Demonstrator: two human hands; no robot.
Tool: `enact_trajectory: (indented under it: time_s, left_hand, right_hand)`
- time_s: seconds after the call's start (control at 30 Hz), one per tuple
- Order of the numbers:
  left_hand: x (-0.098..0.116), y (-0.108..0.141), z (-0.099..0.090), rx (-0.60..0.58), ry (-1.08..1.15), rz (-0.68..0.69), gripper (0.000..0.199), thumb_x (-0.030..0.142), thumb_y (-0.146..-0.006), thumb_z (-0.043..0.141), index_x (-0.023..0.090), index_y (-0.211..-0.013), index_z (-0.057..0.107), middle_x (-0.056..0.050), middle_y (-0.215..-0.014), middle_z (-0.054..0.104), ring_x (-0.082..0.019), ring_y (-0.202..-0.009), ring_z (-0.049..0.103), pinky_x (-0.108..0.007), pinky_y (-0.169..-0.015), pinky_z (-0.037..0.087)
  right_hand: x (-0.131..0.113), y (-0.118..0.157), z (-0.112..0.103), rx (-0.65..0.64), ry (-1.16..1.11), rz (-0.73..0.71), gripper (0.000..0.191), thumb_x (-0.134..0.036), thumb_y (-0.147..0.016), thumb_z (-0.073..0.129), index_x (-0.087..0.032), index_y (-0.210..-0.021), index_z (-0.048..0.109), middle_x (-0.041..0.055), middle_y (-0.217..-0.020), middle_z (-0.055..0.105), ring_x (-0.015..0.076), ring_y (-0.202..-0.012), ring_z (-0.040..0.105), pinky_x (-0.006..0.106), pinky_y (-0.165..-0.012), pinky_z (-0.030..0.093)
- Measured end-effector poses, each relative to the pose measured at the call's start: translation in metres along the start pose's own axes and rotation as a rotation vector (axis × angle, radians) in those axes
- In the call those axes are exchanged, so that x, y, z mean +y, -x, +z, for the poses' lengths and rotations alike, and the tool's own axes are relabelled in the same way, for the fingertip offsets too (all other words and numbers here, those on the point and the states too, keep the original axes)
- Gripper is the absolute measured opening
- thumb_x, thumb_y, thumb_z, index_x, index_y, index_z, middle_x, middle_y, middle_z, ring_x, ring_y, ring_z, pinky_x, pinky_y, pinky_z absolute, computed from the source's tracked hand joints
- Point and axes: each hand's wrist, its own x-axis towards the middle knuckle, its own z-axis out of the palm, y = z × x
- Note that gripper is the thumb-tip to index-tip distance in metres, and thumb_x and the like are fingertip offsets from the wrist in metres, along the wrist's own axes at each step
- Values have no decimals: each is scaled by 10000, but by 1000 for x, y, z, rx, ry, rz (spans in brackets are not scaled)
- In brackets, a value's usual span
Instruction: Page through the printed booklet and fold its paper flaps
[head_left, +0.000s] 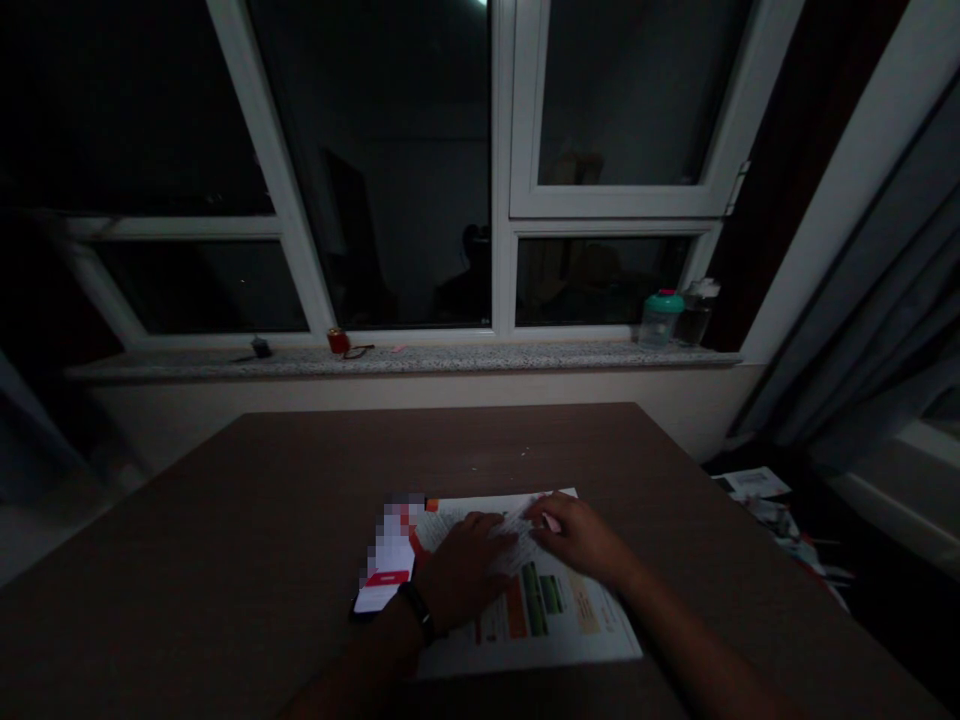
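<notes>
A printed sheet [555, 650] with green and orange pictures lies flat on the brown table. My left hand [469, 565], with a dark band at the wrist, rests on the sheet with its fingers stretched toward the right. Close beside its fingertips, my right hand [581, 535] is closed in a pinch over the upper part of the page. A small pink thing [552, 522] shows between the right fingers; its kind is unclear. Between both hands is a pale, blurred strip [519, 518]. A lit phone [386, 560] lies against the sheet's left edge, partly pixelated.
Small white bits [523, 452] lie on the table [337, 455] beyond the sheet. On the stone windowsill [450, 358] stand a teal-lidded bottle [661, 318], a clear bottle [696, 315], a red jar [338, 341] and a small dark bottle [260, 346]. Papers [757, 482] lie off the table's right side.
</notes>
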Motion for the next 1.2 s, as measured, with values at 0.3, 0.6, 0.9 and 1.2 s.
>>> enact_trajectory:
  time_s: [0.3, 0.6, 0.9, 1.2]
  left_hand:
    - [7, -3, -7, 15, 112, -19, 310, 217, -848, 650, 233, -1138, 540, -42, -1250, 494, -239, -1151, 457, -367, -969, 406]
    - [2, -5, 0, 11, 1, -81, 463, 256, -862, 668, 299, -1302, 532, -49, -1216, 502, -262, -1131, 456, -408, -965, 403]
    - [2, -1, -4, 45, -64, -29, 418, 190, -921, 548, 324, -1315, 512, -39, -1272, 471, -251, -1156, 439, -405, -967, 406]
    - [8, 1, -9, 29, -143, -157, 578, 450, -813, 685, 248, -1328, 519, -106, -1239, 500, -331, -1125, 443, -460, -940, 402]
  right_hand:
    - [0, 4, 1, -81, -76, -7, 477, -182, -691, 774, -237, -1139, 618, 52, -1074, 602, 223, -991, 558, 343, -885, 434]
    - [2, 4, 6, -93, -56, -11, 559, -211, -716, 779, -264, -1238, 586, 84, -1200, 587, 273, -1170, 502, 410, -995, 382]
    - [7, 2, 5, -70, 12, 57, 576, -222, -720, 772, -260, -1263, 584, 113, -1288, 570, 303, -1251, 468, 462, -1052, 339]
    - [9, 1, -5, 121, -60, 40, 347, -307, -968, 424, -209, -1246, 607, 117, -1214, 630, 253, -1254, 503, 444, -1067, 362]
